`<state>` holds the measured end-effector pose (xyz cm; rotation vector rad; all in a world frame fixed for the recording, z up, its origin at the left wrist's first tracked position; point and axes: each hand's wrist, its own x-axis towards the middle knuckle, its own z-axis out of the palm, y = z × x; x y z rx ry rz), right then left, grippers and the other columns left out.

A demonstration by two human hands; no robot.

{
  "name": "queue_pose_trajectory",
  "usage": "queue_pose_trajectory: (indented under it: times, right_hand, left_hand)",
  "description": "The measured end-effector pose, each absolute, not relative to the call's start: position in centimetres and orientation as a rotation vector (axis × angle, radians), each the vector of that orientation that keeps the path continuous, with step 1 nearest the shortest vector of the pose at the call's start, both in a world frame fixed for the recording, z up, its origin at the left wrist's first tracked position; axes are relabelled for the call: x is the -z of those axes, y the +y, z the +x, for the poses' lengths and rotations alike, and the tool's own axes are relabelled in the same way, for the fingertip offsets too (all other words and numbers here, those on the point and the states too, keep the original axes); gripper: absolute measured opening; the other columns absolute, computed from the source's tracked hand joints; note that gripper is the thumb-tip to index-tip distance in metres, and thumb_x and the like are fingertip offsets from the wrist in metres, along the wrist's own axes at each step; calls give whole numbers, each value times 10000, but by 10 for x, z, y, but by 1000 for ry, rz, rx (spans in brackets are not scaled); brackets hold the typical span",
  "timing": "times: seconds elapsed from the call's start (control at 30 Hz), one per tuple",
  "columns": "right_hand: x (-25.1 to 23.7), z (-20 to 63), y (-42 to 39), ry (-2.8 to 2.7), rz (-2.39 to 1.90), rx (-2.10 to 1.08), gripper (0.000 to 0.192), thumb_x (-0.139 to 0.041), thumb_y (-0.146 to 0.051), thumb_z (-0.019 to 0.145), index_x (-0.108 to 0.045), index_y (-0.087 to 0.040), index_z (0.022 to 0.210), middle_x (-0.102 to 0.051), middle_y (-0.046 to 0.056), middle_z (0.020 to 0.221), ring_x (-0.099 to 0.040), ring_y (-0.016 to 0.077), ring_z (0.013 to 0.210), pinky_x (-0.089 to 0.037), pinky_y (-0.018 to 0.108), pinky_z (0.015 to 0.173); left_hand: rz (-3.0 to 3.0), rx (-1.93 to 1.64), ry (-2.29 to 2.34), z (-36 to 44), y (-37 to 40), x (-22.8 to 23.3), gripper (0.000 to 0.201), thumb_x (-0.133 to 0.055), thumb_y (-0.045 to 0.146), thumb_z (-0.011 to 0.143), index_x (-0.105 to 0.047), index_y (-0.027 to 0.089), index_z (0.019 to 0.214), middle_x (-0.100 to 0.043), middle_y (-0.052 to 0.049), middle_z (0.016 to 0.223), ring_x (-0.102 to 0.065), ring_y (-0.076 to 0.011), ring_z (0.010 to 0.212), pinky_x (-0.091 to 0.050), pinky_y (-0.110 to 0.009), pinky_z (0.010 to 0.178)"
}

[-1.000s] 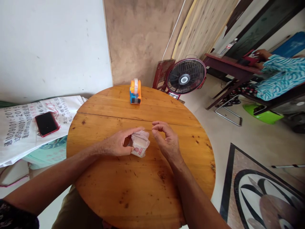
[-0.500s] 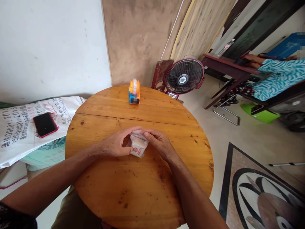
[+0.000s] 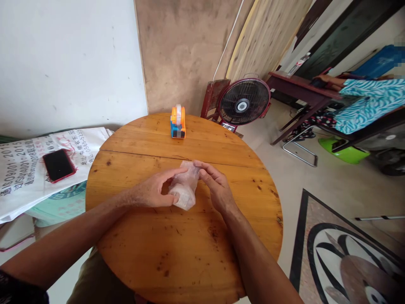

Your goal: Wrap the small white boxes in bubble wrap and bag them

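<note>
Over the middle of the round wooden table (image 3: 190, 253) is a small package (image 3: 184, 197), pale and wrapped in cloudy see-through plastic wrap (image 3: 189, 172). My left hand (image 3: 155, 189) grips it from the left, thumb at its near side and fingers at the far side. The thumb and fingers of my right hand (image 3: 217, 185) pinch the wrap's upper right edge, where a flap stands up away from me. What lies inside is blurred by the plastic. Behind the package, near the table's far edge, stands an orange and blue tape dispenser (image 3: 178, 123) with a roll of clear tape.
A black phone with a red edge (image 3: 58, 165) lies on a printed white sack (image 3: 19, 185) left of the table. Beyond the table is a fan (image 3: 243, 103) by a wooden chair (image 3: 211, 99). Another person in a patterned sleeve (image 3: 373, 99) sits at a dark desk (image 3: 303, 90).
My right hand has pulled a flap of the wrap upward and away from the package. The package has turned, and its red print no longer shows clearly. My left hand stays around it.
</note>
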<state>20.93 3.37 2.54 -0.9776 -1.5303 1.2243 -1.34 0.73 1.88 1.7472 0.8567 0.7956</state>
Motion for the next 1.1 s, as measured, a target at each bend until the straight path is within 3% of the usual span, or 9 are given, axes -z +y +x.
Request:
queue_pose_trajectory:
  times: [0.23,0.5,0.57,0.67,0.77,0.87,1.1]
  right_hand:
    - [-24,213,39,-1450,-995,-1257,426,-580,-522,870,-656,-238,1178,-688,73,1209,-647,226,1029,-523,372,877]
    - [-16,209,49,-1406,-1039,-1296,459,-578,-540,847,-646,-215,1164,-684,106,1218,-653,246,1034,-533,380,838]
    - [-14,209,50,-1461,-1082,-1210,417,-571,-502,858,-649,-220,1155,-680,99,1212,-643,236,1039,-528,371,834]
    - [-16,213,47,-1618,-1209,-818,322,-587,-411,848,-677,-215,1088,-678,88,1129,-625,209,951,-510,362,826]
    - [-21,215,40,-1699,-1240,-515,224,-572,-348,866,-701,-216,992,-681,55,932,-600,180,789,-500,342,766]
    - [-26,209,31,-1797,-1188,-583,217,-556,-377,901,-711,-226,880,-690,32,798,-607,175,721,-488,313,689]
    - [-22,188,19,-1944,-1286,-737,416,-658,-511,801,-668,-199,1076,-714,71,929,-629,199,763,-491,324,670]
  left_hand:
    - [1457,-806,628,-17,12,-11,711,-697,395,811,-430,215,1444,-578,-128,1355,-552,-312,1229,-439,-451,1009]
    - [1248,-871,651,-16,18,-9,502,-738,318,758,-575,176,1212,-676,-97,1095,-639,-237,1009,-484,-374,882]
    - [1207,-928,683,-16,19,-9,470,-741,292,740,-597,171,1171,-685,-82,1052,-649,-223,968,-493,-364,862]
    - [1177,-941,719,-16,20,-8,466,-734,291,740,-618,168,1175,-704,-79,1014,-665,-231,940,-493,-380,866]
    - [1184,-907,737,-19,19,-7,525,-713,277,752,-598,166,1253,-713,-94,1062,-674,-262,983,-481,-421,909]
    - [1238,-879,740,-20,18,-8,581,-682,235,771,-559,167,1335,-693,-109,1182,-638,-291,1113,-469,-448,964]
    - [1392,-847,502,-17,14,-16,633,-652,234,829,-483,234,1438,-544,-94,1445,-507,-326,1323,-427,-466,1074]
